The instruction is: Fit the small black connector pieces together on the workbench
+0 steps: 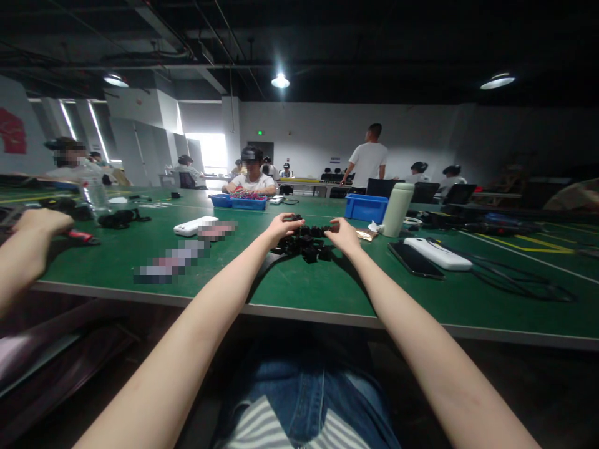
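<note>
A cluster of small black blocky parts lies on the green table straight ahead of me; their exact kind is too dark to make out. At its left side, my left hand has its fingers curled onto black pieces. My right hand closes from the other side, thumb and fingers bent around the right end of the upper row. This row of black parts spans the gap between both hands. Parts of the fingertips are hidden by the pieces.
Right of my hands are a blue bin, a pale green bottle, a dark phone and a white power bank with a cable. A second white device lies left. A co-worker's hand rests near a red-handled tool.
</note>
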`<state>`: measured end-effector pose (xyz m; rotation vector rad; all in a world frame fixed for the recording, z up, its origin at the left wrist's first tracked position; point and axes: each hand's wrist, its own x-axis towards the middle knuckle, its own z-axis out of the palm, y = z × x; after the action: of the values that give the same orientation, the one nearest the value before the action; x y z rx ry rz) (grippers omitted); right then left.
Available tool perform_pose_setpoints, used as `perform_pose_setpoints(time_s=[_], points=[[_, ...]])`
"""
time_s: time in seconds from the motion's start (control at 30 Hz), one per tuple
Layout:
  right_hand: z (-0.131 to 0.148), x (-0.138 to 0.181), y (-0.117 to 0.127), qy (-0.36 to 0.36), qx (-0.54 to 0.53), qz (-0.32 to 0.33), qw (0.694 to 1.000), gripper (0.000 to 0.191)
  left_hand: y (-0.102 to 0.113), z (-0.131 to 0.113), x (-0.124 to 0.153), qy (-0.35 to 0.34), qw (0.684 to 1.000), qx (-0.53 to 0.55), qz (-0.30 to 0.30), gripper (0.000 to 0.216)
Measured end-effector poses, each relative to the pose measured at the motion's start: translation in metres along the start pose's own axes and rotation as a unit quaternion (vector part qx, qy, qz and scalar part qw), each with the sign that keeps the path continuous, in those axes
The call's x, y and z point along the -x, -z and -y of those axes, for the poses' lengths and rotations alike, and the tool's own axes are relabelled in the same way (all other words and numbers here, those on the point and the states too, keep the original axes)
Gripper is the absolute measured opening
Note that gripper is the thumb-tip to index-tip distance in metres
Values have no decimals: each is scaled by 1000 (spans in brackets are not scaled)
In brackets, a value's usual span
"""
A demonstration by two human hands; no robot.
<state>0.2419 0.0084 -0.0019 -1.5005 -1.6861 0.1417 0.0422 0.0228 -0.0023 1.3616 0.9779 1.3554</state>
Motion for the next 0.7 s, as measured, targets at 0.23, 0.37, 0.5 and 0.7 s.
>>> perform_pose_setpoints(time_s=[0.23,0.37,0.5,0.7], points=[[-3,7,4,88,231,121,961,27,8,-4,2,0,993,-20,-113,60],[0,8,4,92,248,148,953,27,10,-1,-2,21,990,-27,-135,69],[0,7,2,104,222,163,956,29,12,3,-6,31,988,-43,-145,73],[-9,2,-4,104,153,163,969,37,14,1,-5,73,984,-21,-159,77]])
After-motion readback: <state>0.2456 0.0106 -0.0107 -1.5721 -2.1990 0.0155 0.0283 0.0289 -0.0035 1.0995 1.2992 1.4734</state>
